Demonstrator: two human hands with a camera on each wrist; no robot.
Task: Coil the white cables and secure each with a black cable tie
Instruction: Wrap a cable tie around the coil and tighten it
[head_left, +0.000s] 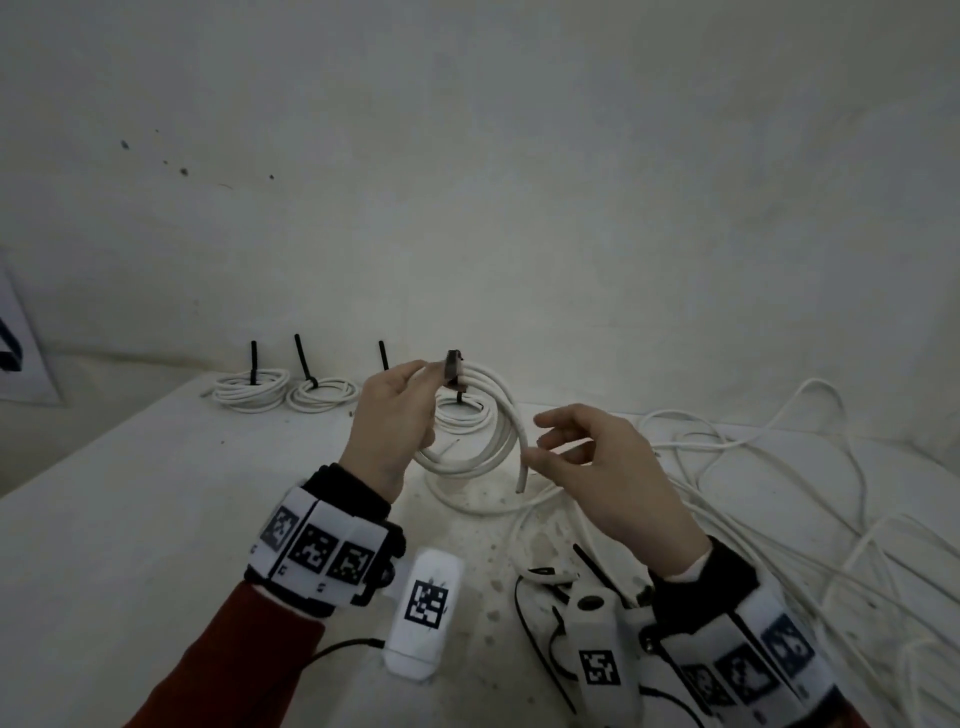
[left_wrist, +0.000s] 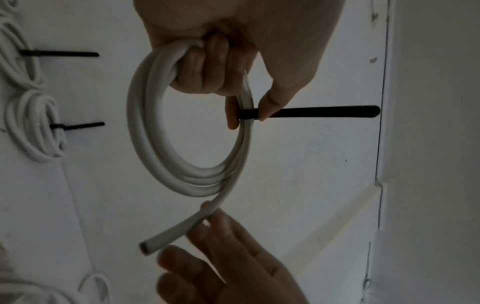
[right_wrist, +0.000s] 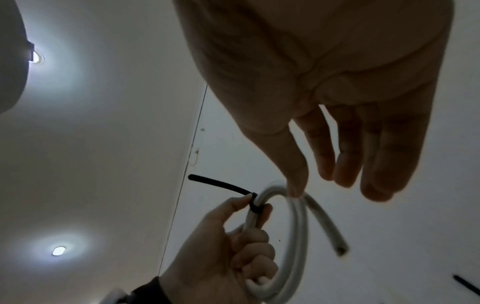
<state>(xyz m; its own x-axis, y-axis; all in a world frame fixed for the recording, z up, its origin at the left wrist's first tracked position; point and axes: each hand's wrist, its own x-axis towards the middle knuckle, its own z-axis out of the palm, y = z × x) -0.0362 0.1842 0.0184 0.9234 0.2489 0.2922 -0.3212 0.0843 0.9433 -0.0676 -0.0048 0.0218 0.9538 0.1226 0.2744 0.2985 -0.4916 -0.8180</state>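
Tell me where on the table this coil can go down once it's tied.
Bare table lies left of the left hand, in front of the finished coils. The right side is crowded with loose cable; spare ties clutter the near edge.

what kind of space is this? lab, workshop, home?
Probably a bare indoor room set up as a workstation: a plain white table against a white wall, recessed ceiling lights, and tied cable coils lined up.

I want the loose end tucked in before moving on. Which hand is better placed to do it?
Probably the right hand: its fingers already touch the free end of the coiled white cable. The left hand grips the coil and pinches the black cable tie.
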